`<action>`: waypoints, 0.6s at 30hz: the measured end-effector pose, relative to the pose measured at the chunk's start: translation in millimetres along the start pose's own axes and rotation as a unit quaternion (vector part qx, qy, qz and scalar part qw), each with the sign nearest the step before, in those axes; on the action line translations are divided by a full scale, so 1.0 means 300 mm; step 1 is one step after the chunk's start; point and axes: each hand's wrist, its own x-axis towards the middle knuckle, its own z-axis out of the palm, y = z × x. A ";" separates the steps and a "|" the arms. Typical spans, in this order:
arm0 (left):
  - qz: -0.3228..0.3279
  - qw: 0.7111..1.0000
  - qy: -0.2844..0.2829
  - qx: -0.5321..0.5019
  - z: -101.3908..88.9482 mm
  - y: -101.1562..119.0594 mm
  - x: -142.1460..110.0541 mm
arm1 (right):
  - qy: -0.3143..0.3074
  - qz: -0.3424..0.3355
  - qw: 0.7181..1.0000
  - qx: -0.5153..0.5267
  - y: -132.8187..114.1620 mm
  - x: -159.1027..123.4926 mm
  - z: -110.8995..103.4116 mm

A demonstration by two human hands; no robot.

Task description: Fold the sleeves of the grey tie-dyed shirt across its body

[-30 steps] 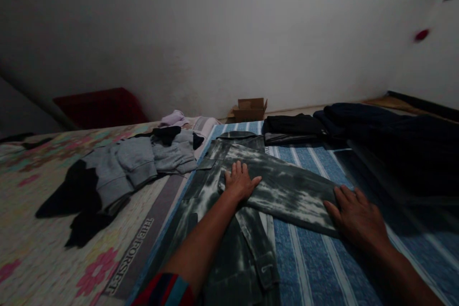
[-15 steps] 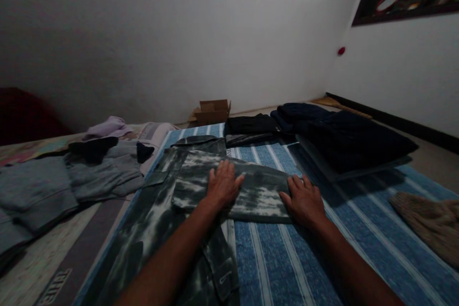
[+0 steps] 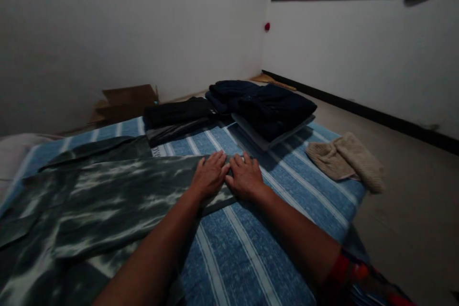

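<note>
A dark green and white tie-dyed jacket [image 3: 32, 267] is spread at the left of the striped sheet, seemingly with a chest flap showing. Its sleeve [image 3: 118, 201] reaches out to the right, laid fairly flat. My left hand [image 3: 211, 176] lies on the sleeve near its end, palm down with the fingers stretched out. Right beside it, my right hand [image 3: 245, 177] rests flat over the sleeve's end, thumb close to the left hand. The fabric under both palms is hidden.
A blue sheet with white stripes [image 3: 287, 229] covers the bed. Folded black clothes [image 3: 175, 112] and a dark navy stack [image 3: 265, 107] lie at the back. A beige knitted item [image 3: 344, 160] sits at the right edge. Behind stands an open cardboard box [image 3: 127, 100].
My view has turned to the right. The left hand has slid along the sleeve towards its end, so both hands are now side by side there.
</note>
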 end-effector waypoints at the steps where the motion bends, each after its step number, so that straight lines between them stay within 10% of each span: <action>1: -0.003 1.000 0.001 0.007 -0.005 0.002 0.001 | 0.004 0.001 1.000 0.000 0.001 0.001 -0.002; 18: -0.072 0.997 -0.010 0.020 -0.002 0.015 0.016 | 0.016 0.030 0.999 -0.009 0.004 0.004 0.004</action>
